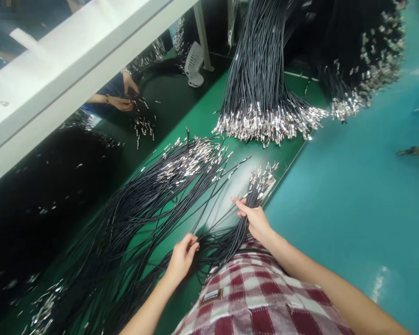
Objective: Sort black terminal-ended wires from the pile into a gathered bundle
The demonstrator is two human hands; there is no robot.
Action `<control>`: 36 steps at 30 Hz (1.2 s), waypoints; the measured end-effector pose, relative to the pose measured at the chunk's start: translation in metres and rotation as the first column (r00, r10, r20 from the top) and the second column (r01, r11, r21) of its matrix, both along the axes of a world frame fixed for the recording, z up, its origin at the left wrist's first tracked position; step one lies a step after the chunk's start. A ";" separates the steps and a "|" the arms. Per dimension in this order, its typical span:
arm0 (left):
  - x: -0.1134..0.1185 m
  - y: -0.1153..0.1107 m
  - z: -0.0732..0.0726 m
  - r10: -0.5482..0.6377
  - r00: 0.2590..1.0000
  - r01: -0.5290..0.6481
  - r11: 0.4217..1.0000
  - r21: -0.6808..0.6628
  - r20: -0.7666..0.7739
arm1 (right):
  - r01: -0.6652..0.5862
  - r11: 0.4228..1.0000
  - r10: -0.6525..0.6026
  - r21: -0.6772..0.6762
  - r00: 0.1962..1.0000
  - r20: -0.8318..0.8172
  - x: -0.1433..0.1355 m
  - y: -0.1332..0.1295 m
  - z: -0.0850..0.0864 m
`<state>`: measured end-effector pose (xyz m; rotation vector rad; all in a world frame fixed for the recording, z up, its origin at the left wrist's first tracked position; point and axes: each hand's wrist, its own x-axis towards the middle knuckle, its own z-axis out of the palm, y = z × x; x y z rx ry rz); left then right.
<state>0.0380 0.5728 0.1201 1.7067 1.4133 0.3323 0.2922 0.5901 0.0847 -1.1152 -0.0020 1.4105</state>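
Note:
My right hand point(256, 218) is closed round a bundle of black cables point(253, 197) near the table's front edge, its metal-tipped ends pointing away from me. One cable point(223, 216) runs slantwise between my two hands. The fingers of my left hand point(183, 253) are pinched on a black cable, left of the bundle and close to my body. Beyond my hands a loose heap of cables point(143, 200) spreads over the green table, with shiny metal terminals at its far end. The lower part of the held bundle sags toward my checked apron.
A thick hank of cables point(258, 70) lies at the back of the green table point(209, 114), and another dark pile point(366, 70) overhangs on the right. A white shelf beam point(91, 70) crosses the upper left. Beneath it are a small fan point(194, 65) and another person's hands point(122, 100).

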 end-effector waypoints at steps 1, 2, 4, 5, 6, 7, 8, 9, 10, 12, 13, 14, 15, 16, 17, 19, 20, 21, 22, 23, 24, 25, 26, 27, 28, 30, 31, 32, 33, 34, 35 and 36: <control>-0.005 -0.006 0.000 0.007 1.000 -0.006 0.999 0.033 -0.021 | -0.006 1.000 0.006 0.005 1.000 -0.010 0.000 0.000 0.000; -0.009 -0.012 0.000 0.019 0.999 -0.017 0.998 0.062 -0.033 | -0.009 1.000 0.009 0.005 1.000 -0.019 0.001 -0.001 0.000; -0.011 -0.022 0.001 0.045 0.998 -0.040 0.993 0.110 -0.036 | -0.019 1.000 0.019 0.005 0.999 -0.042 0.002 -0.002 0.001; -0.010 -0.026 0.001 0.054 0.998 -0.049 0.990 0.131 -0.034 | -0.029 1.000 0.030 0.008 0.998 -0.052 0.002 -0.002 0.002; -0.010 -0.030 0.001 0.059 0.998 -0.054 0.987 0.151 -0.034 | -0.042 0.999 0.043 0.011 0.997 -0.059 0.003 -0.003 0.003; -0.009 -0.032 0.001 0.064 0.997 -0.057 0.983 0.172 -0.035 | -0.053 0.999 0.053 0.011 0.997 -0.064 0.003 -0.004 0.004; -0.007 -0.035 0.002 0.068 0.997 -0.059 0.980 0.191 -0.038 | -0.060 0.998 0.060 0.013 0.996 -0.066 0.003 -0.005 0.004; -0.006 -0.036 0.003 0.068 0.997 -0.058 0.977 0.206 -0.042 | -0.061 0.998 0.062 0.017 0.996 -0.064 0.004 -0.006 0.005; -0.005 -0.038 0.003 0.065 0.997 -0.053 0.974 0.219 -0.047 | -0.063 0.998 0.065 0.026 0.996 -0.063 0.004 -0.007 0.006; -0.003 -0.040 0.003 0.037 0.998 -0.023 0.972 0.234 -0.056 | -0.079 0.995 0.083 0.061 0.995 -0.062 0.005 -0.012 0.008; -0.002 -0.041 0.003 0.015 0.998 0.000 0.972 0.236 -0.063 | -0.093 0.992 0.098 0.084 0.993 -0.063 0.006 -0.015 0.009; -0.002 -0.042 0.001 -0.010 0.997 0.027 0.971 0.236 -0.072 | -0.108 0.988 0.116 0.106 0.991 -0.070 0.007 -0.019 0.010; -0.001 -0.043 0.000 -0.038 0.996 0.057 0.971 0.234 -0.084 | -0.122 0.985 0.132 0.123 0.988 -0.078 0.008 -0.023 0.011; -0.001 -0.045 -0.002 -0.068 0.993 0.089 0.969 0.229 -0.098 | -0.129 0.983 0.141 0.134 0.986 -0.086 0.009 -0.029 0.012; -0.001 -0.048 -0.004 -0.102 0.988 0.125 0.967 0.220 -0.115 | -0.126 0.982 0.140 0.140 0.986 -0.092 0.010 -0.035 0.013; -0.001 -0.052 -0.005 -0.180 0.972 0.206 0.960 0.189 -0.149 | -0.097 0.985 0.113 0.143 0.988 -0.105 0.012 -0.049 0.013; -0.001 -0.054 -0.003 -0.226 0.960 0.253 0.953 0.166 -0.164 | -0.080 0.987 0.095 0.139 0.989 -0.112 0.012 -0.057 0.013; 0.000 -0.054 -0.001 -0.276 0.945 0.301 0.944 0.135 -0.175 | -0.063 0.989 0.079 0.133 0.989 -0.123 0.013 -0.064 0.013; 0.001 -0.052 0.003 -0.326 0.927 0.348 0.931 0.105 -0.184 | -0.047 0.991 0.064 0.124 0.988 -0.140 0.014 -0.072 0.012; 0.003 -0.049 0.008 -0.369 0.909 0.390 0.917 0.082 -0.191 | -0.030 0.993 0.047 0.113 0.987 -0.155 0.014 -0.080 0.010; 0.006 -0.043 0.012 -0.398 0.896 0.418 0.905 0.074 -0.197 | -0.009 0.995 0.026 0.102 0.985 -0.168 0.014 -0.087 0.009; 0.011 -0.035 0.015 -0.410 0.891 0.432 0.898 0.080 -0.196 | 0.013 0.995 0.004 0.094 0.984 -0.179 0.014 -0.093 0.007; 0.017 -0.026 0.015 -0.405 0.896 0.426 0.900 0.094 -0.183 | 0.036 0.995 -0.019 0.090 0.982 -0.186 0.014 -0.098 0.006; 0.024 -0.016 0.012 -0.384 0.910 0.402 0.909 0.105 -0.160 | 0.054 0.995 -0.036 0.089 0.981 -0.192 0.013 -0.101 0.005; 0.032 -0.007 0.006 -0.353 0.926 0.367 0.925 0.101 -0.131 | 0.063 0.994 -0.044 0.090 0.980 -0.195 0.013 -0.104 0.004; 0.051 0.007 -0.014 -0.308 0.946 0.309 0.951 -0.008 -0.101 | 0.064 0.994 -0.047 0.088 0.981 -0.187 0.012 -0.108 0.004; 0.060 0.011 -0.026 -0.319 0.942 0.307 0.944 -0.118 -0.107 | 0.063 0.994 -0.047 0.085 0.983 -0.177 0.011 -0.108 0.004; 0.068 0.013 -0.039 -0.353 0.929 0.319 0.917 -0.239 -0.114 | 0.063 0.994 -0.049 0.083 0.985 -0.167 0.010 -0.109 0.005; 0.075 0.015 -0.049 -0.397 0.911 0.339 0.875 -0.346 -0.110 | 0.064 0.995 -0.050 0.083 0.986 -0.161 0.010 -0.109 0.005; 0.080 0.016 -0.057 -0.436 0.895 0.360 0.831 -0.424 -0.096 | 0.066 0.994 -0.052 0.083 0.986 -0.161 0.009 -0.110 0.005; 0.083 0.018 -0.062 -0.457 0.886 0.374 0.804 -0.462 -0.078 | 0.071 0.994 -0.056 0.084 0.984 -0.167 0.009 -0.110 0.005; 0.084 0.022 -0.064 -0.448 0.891 0.373 0.814 -0.446 -0.071 | 0.077 0.994 -0.061 0.084 0.982 -0.176 0.009 -0.110 0.005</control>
